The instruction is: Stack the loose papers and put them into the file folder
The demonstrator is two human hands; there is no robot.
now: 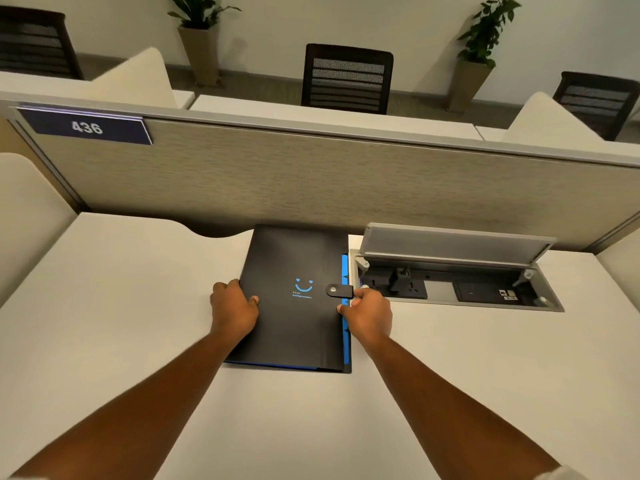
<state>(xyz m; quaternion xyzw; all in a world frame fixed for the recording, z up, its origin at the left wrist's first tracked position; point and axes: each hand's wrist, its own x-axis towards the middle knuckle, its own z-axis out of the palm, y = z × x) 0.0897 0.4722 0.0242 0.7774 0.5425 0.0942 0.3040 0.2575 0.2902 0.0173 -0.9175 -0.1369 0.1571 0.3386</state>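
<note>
Here I have the black file folder (294, 299) flat on the desk (104, 306) against the partition, left hand (233, 308) curled over its left edge, right hand (369, 315) pinching the right edge by the snap tab (339, 291) — light, flexible, probably slick — so I'd lift by that tab.

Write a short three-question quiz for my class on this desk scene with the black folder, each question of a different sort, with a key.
1. True or false: the black file folder lies closed on the desk, its snap tab across the cover.
2. Which hand grips the folder's edge next to the snap tab?
A. left hand
B. right hand
C. neither
3. Fill in: the sign on the partition reads ___.

Key: 1 true; 2 B; 3 436.
</note>
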